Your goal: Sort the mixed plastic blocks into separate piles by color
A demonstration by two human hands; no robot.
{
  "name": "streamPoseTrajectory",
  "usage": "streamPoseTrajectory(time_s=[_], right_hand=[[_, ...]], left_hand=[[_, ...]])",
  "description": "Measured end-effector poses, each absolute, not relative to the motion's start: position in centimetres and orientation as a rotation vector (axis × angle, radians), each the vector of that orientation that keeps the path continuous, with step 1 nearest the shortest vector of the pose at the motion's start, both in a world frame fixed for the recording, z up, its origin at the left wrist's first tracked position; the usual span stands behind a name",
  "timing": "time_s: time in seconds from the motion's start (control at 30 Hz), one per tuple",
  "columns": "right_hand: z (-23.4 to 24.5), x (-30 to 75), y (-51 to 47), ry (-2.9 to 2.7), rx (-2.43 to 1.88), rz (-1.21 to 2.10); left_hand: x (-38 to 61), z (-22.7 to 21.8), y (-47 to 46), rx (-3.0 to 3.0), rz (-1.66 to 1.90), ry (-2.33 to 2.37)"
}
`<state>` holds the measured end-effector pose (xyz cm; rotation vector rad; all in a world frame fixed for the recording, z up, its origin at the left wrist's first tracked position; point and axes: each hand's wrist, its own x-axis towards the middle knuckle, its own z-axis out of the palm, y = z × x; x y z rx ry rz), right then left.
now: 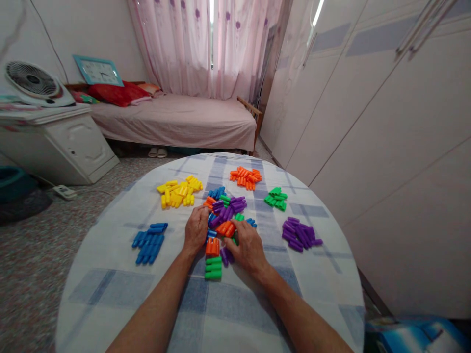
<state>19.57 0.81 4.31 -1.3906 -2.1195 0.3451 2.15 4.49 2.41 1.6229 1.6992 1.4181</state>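
Resting on either side of the mixed pile [228,212], my two hands are apart from each other near the middle of the round surface [106,294]. My left hand [196,230] has its fingers curled at the pile's left edge; I cannot tell whether it grips a piece. My right hand [250,247] is against the pile's right side, fingertips beside the orange pieces [225,229] and the thumb lower down; from my view I cannot tell if they are closed on anything. The pile mixes purple, blue, green and orange plastic pieces. Towards me, an orange set [212,247] lies just above a green set [213,268], with purple pieces [224,257] just beside them. Around this I see single-colour groups: yellow pile [179,193] at far left, blue pile [149,243] nearer left, orange pile [245,177] at the far side, green pile [275,199] and purple pile [300,235] on the right. Beyond the surface is a bed [176,117].
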Motion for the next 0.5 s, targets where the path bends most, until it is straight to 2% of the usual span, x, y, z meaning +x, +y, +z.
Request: streamPoseTrajectory(time_s=[0.23, 0.5], right_hand=[[5.1, 22.3, 2.0, -1.941, -1.445, 0.341], [8.5, 24.9, 12.4, -1.986, -1.885, 0.096]], left_hand=[[2.3, 2.6, 4.4, 1.613, 1.419, 1.718], [2.2, 2.4, 4.5, 1.595, 1.412, 1.708]])
